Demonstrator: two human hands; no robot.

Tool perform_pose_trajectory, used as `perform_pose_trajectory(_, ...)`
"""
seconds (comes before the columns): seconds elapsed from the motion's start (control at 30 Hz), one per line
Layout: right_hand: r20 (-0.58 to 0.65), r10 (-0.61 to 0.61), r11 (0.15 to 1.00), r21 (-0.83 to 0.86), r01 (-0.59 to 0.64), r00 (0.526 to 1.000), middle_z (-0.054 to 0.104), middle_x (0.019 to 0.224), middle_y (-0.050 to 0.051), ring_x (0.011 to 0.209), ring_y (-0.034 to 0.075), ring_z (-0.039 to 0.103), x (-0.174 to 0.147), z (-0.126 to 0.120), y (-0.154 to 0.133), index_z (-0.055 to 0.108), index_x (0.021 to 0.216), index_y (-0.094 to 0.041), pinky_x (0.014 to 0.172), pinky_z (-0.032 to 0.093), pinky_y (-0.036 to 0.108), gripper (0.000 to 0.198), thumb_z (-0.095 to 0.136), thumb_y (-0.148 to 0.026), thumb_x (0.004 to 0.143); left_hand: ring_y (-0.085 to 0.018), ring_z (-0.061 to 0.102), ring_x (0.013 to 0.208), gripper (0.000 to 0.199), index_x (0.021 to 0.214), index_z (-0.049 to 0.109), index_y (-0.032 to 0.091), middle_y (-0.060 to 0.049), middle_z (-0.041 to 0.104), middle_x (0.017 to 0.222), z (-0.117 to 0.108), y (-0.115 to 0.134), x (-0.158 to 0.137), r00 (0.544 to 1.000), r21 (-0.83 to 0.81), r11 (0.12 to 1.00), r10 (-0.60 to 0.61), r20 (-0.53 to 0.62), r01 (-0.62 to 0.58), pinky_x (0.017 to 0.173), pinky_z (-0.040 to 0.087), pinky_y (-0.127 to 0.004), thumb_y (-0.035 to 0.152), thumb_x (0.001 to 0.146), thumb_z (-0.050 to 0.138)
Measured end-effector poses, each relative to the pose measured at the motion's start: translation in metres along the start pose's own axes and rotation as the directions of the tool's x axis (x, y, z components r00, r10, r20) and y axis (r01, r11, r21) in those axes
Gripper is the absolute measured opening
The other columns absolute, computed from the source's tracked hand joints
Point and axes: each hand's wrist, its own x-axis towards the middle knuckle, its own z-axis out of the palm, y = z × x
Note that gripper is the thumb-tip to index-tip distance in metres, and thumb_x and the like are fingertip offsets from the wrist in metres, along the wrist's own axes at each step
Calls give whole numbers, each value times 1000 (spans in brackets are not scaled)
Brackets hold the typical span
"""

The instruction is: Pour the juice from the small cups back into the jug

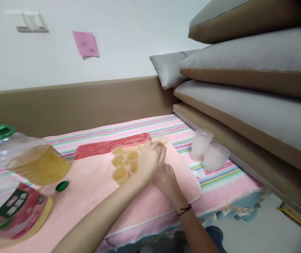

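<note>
Rows of clear plastic cups [120, 174] with a yellow drink stand on a pink mat [92, 189]. My left hand [152, 154] reaches across to the right side of these cups, its fingers bent down and closed. Just below it, almost touching, my right hand [166, 181] has curled fingers; a black cord is around that wrist. Whatever lies in either hand is hidden by the fingers and blur. Beyond my left hand's knuckles, another clear cup [163, 138] shows with some yellow in it.
At left are a large bottle of yellow drink [38, 160] and a second, labelled bottle [21, 211]. A green cap [62, 186] lies nearby. Two stacks of cups [202, 144] lean at right beside piled cushions [245, 91]. A red sheet [97, 149] lies behind.
</note>
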Motion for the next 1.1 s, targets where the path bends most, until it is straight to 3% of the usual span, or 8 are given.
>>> perform_pose_trajectory(0.1, 131, -44, 999, 26, 41, 990, 62, 130, 20, 124, 33, 55, -10, 1, 4, 64, 129, -1, 110, 43, 43, 59, 79, -27, 78, -28, 61, 115, 38, 112, 68, 15, -12, 70, 122, -43, -64, 5, 973, 64, 973, -225, 58, 222, 102, 47, -45, 23, 100, 32)
perform_pose_trajectory(0.17, 215, -39, 999, 27, 34, 976, 58, 137, 22, 131, 37, 49, -13, 1, 6, 59, 136, 0, 115, 38, 47, 65, 78, -23, 79, -25, 64, 114, 40, 121, 62, 13, -13, 69, 126, -63, -104, 11, 951, 81, 952, -300, 79, 294, 98, 50, -39, 13, 94, 33)
perform_pose_trajectory(0.27, 276, -10, 1000, 22, 4, 961, 56, 139, 20, 131, 36, 47, -11, 1, 6, 56, 139, -2, 116, 34, 47, 62, 73, -24, 84, -26, 68, 104, 40, 126, 58, 9, -16, 69, 123, -76, -144, 25, 931, 112, 938, -341, 133, 328, 90, 53, -37, 15, 91, 39)
perform_pose_trajectory(0.33, 297, 21, 1000, 12, -26, 955, 56, 138, 18, 129, 35, 47, -7, 1, 5, 55, 140, -4, 114, 36, 46, 62, 72, -26, 85, -27, 68, 104, 37, 123, 60, 11, -16, 69, 124, -73, -153, 38, 925, 115, 947, -318, 210, 300, 88, 53, -35, 21, 89, 48)
perform_pose_trajectory(0.57, 312, 103, 993, 21, -115, 944, 59, 133, 16, 122, 34, 50, 0, 3, 6, 56, 138, -7, 106, 41, 44, 59, 72, -25, 84, -29, 60, 124, 57, 130, 57, 19, -12, 62, 139, -8, -122, 104, 869, 60, 990, -144, 474, 131, 102, 47, -35, 32, 76, 72)
perform_pose_trajectory(0.7, 231, 64, 993, 82, -85, 971, 59, 130, 15, 121, 33, 51, -4, 7, 9, 55, 138, -9, 104, 43, 44, 58, 70, -21, 83, -33, 53, 133, 83, 141, 45, 19, -17, 53, 149, 42, -97, 139, 829, 46, 988, -147, 539, 145, 104, 46, -39, 40, 68, 81)
perform_pose_trajectory(0.9, 238, 37, 979, 187, -84, 971, 58, 132, 15, 121, 34, 49, -4, 14, 17, 52, 139, -8, 106, 44, 46, 67, 73, -21, 77, -38, 61, 123, 96, 143, 38, 16, -23, 59, 138, 89, -79, 162, 827, 4, 960, -242, 507, 279, 94, 51, -41, 29, 61, 86)
perform_pose_trajectory(1.1, 168, 89, 976, 180, -119, 982, 59, 130, 14, 120, 33, 49, -3, 8, 9, 54, 137, -9, 107, 43, 46, 65, 73, -14, 75, -33, 64, 118, 99, 146, 31, 15, -23, 59, 135, 87, -79, 168, 875, -211, 894, -295, 383, 394, 94, 49, -38, 25, 64, 85)
